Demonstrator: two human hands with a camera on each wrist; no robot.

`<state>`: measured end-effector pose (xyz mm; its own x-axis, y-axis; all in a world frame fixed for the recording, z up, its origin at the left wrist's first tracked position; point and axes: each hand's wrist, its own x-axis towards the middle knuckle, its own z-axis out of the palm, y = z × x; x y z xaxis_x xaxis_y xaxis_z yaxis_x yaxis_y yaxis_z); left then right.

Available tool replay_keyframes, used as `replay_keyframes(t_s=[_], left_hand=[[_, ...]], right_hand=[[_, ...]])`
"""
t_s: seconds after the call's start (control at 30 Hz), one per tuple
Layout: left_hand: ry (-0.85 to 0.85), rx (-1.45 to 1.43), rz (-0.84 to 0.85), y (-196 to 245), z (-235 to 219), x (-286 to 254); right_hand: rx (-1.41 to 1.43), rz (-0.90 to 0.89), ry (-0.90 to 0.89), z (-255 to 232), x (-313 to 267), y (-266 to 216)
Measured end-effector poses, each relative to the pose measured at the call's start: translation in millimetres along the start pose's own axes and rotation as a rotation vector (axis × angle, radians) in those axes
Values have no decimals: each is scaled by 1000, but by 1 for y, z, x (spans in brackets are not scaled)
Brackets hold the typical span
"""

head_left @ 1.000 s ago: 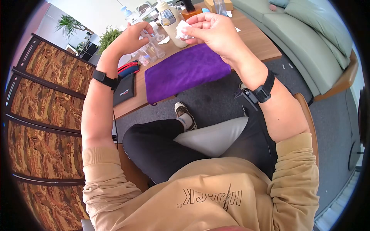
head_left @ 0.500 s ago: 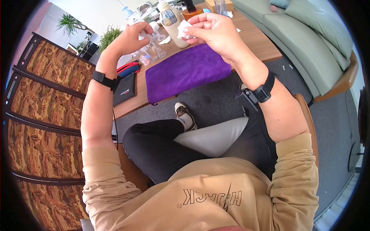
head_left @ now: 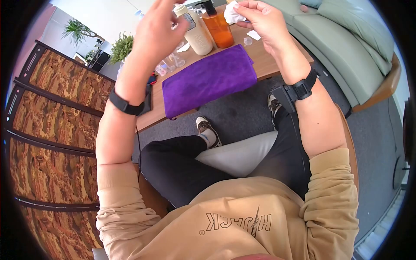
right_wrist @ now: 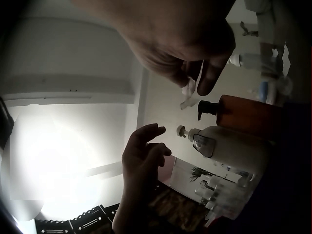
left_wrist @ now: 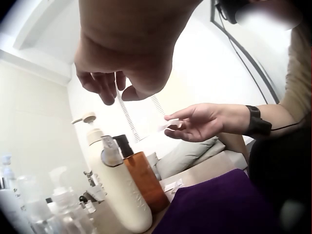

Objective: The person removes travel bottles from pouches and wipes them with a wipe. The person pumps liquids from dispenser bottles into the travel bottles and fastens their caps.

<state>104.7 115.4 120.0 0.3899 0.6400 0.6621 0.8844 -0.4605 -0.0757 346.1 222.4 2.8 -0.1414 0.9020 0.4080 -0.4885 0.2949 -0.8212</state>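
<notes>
At the frame's upper right, my right grip (head_left: 265, 21) pinches the tissue (head_left: 234, 14), probably light, soft, tearable, best held where bunched; my left grip (head_left: 156, 34) is loosely curved, empty.

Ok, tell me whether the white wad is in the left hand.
No, the head view shows the white wad pinched in the right hand, apart from the left hand.

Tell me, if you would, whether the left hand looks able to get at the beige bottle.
Probably yes: the left hand looks empty, hangs near the beige bottle, and nothing shows between them.
</notes>
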Motion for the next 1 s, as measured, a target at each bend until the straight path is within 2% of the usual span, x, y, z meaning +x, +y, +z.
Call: replay_keyframes(t_s=[0.03, 0.1, 0.17, 0.2, 0.27, 0.33, 0.4, 0.5, 0.53, 0.6, 0.67, 0.73, 0.8, 0.83, 0.9, 0.93, 0.97, 1.0], left_hand=[[-110, -49, -127, 15, 2, 5], [-105, -111, -108, 17, 25, 18], [113, 75, 144, 2, 60, 27], [-4, 74, -1, 16, 58, 35], [-31, 68, -21, 5, 76, 45], [-64, 60, -37, 11, 82, 52], [-228, 229, -238, 20, 88, 56], [-215, 263, -265, 28, 94, 58], [-218, 262, -260, 22, 100, 59], [-121, 369, -195, 6, 109, 61], [-128, 349, -191, -4, 111, 61], [-135, 329, -190, -8, 104, 59], [-7, 319, -105, -9, 93, 53], [-7, 317, -108, 8, 77, 48], [-12, 139, -238, 56, 28, 40], [-67, 207, -289, 58, 15, 39], [-68, 209, -296, 41, 14, 34], [40, 181, -130, 15, 17, 26]], right_hand=[[14, 1, 2, 0, 1, 2], [28, -3, 5, 0, 1, 2], [-42, 39, 74, 1, -4, -5], [-43, 35, 78, -1, -2, -3], [47, -9, 103, -9, 6, 7], [8, -14, 122, -15, 11, 10], [-33, -22, 142, -21, 13, 8], [-65, 4, 186, -21, 12, 3], [-82, 4, 181, -21, 12, 1], [-97, 5, 175, -20, 10, -1], [-65, -26, 180, -19, 9, -3], [-63, -44, 182, -21, 12, 3], [-65, -61, 182, -23, 15, 8], [-86, -78, 174, -23, 17, 11], [-111, -91, 161, -23, 16, 11], [-131, -81, 152, -22, 13, 8], [-150, -69, 141, -19, 10, 6], [-150, -64, 134, -18, 10, 6]])
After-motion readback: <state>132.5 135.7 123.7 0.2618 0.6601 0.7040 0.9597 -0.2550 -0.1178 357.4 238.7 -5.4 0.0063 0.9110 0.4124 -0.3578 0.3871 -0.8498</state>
